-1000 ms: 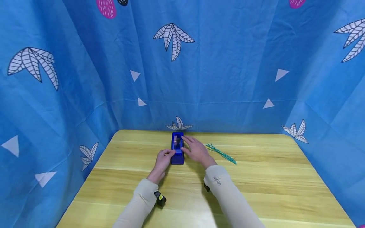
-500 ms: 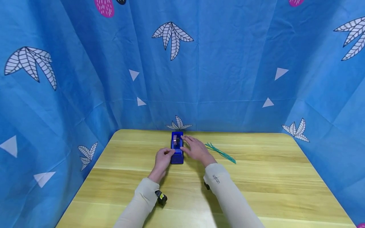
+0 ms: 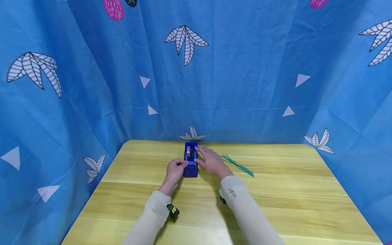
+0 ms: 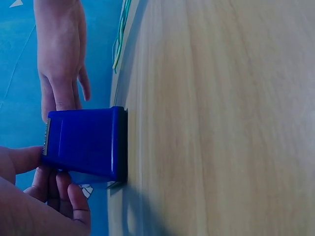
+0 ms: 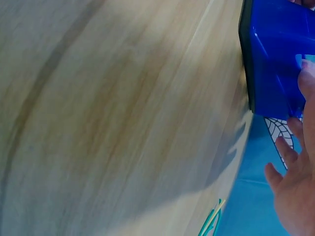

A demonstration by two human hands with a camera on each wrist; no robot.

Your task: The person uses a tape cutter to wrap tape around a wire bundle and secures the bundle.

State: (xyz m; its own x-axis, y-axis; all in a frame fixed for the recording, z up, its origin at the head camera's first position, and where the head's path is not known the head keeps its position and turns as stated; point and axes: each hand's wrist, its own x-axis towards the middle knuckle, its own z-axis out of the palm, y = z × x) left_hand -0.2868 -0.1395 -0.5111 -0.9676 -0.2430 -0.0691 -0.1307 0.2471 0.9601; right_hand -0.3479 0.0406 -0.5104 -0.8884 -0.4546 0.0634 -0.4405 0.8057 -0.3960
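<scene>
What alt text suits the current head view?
A person's left hand pinches at the left edge of a blue tape dispenser on a wooden table; the right hand, fingers spread, is at the opposite edge. Green and yellow strands lie to the right.

Left grip (image 3: pixel 175 170), right grip (image 3: pixel 212 161) flank dispenser (image 3: pixel 190 171); near side passable.

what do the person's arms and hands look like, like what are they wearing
The left sleeve and right sleeve are long and off-white. Small dark lettering, too small to read, marks the right one near its cuff. A boxy black device with a yellow-green patch sits at the left wrist; another black one partly shows at the right. The left hand and right hand are gloveless.
</scene>
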